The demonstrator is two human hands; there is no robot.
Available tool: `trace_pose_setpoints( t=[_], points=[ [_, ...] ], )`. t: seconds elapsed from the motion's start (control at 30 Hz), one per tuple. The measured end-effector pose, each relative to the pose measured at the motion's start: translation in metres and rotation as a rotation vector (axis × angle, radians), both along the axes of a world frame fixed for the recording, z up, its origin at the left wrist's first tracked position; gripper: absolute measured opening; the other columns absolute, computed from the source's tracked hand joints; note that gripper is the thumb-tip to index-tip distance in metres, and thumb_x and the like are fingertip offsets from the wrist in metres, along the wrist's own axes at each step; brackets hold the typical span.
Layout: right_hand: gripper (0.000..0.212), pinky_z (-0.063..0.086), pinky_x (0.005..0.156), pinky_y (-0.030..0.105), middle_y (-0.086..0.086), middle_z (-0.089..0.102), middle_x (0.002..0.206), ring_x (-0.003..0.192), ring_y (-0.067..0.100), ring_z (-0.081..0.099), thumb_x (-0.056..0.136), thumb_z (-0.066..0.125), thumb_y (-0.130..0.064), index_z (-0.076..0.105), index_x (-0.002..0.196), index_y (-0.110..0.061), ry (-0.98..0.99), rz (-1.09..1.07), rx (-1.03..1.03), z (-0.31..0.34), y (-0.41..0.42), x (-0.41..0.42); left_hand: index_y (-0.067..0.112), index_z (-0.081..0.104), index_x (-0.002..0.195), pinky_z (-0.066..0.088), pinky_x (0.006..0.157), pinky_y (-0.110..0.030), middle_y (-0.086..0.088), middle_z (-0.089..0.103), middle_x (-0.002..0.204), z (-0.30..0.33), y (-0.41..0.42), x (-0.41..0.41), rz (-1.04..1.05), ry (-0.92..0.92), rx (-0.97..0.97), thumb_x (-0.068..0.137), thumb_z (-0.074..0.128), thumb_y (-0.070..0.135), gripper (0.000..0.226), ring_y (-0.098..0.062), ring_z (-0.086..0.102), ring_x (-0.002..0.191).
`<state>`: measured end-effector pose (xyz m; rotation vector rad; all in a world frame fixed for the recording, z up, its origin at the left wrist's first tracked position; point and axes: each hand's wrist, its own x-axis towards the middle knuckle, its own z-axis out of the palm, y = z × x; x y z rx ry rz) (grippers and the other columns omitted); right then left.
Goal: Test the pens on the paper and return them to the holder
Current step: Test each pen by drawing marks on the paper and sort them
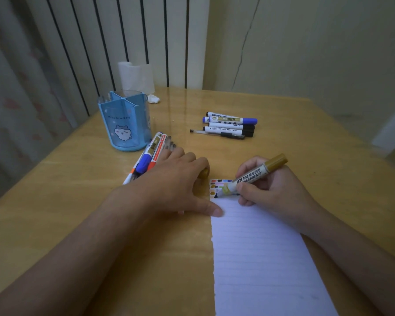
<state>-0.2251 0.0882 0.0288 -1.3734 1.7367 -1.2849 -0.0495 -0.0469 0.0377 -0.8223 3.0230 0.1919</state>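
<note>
The glossy yellow-brown wooden desk (283, 124) carries everything. My lined white paper sheet (260, 258) lies lengthwise before me, colour swatches (218, 185) crowding its far left corner. My left hand (178, 181) lies on the desk at the sheet's left edge, thumb touching that edge; its grip curls round a gold cap (203, 173). My right hand (269, 190) has its grip closed round a gold permanent marker (255, 174) labelled "MARKER PERMANENT", tip down on the swatches. The blue plastic pen holder (126, 124) with a cartoon animal stands at far left; its printed word is too blurred to read. Five pens (228, 126) lie together at the far centre, labels illegible. A second bunch of pens (153, 151) lies between holder and left hand.
</note>
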Motion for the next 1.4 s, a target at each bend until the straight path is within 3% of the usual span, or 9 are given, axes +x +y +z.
trace_pose_setpoints(
  t=[0.43, 1.4],
  points=[
    [0.012, 0.058, 0.058, 0.028, 0.015, 0.072, 0.068, 0.062, 0.022, 0.071, 0.087, 0.071, -0.001, 0.063, 0.091, -0.008, -0.017, -0.010, 0.001, -0.0007, -0.0006, -0.0025, 0.036, 0.042, 0.125, 0.030, 0.091, -0.031, 0.012, 0.046, 0.113, 0.0011, 0.0002, 0.0004, -0.004, -0.014, -0.002, 0.060, 0.051, 0.092, 0.085, -0.011, 0.034, 0.105],
    [0.011, 0.059, 0.059, 0.030, 0.017, 0.071, 0.068, 0.063, 0.024, 0.071, 0.087, 0.071, 0.000, 0.061, 0.092, -0.004, -0.030, 0.020, -0.015, -0.0013, -0.0014, -0.0041, 0.037, 0.040, 0.128, 0.028, 0.086, -0.028, 0.014, 0.044, 0.115, 0.0025, 0.0004, -0.0003, 0.000, -0.026, 0.010, 0.062, 0.053, 0.090, 0.086, -0.009, 0.033, 0.106]
  ],
)
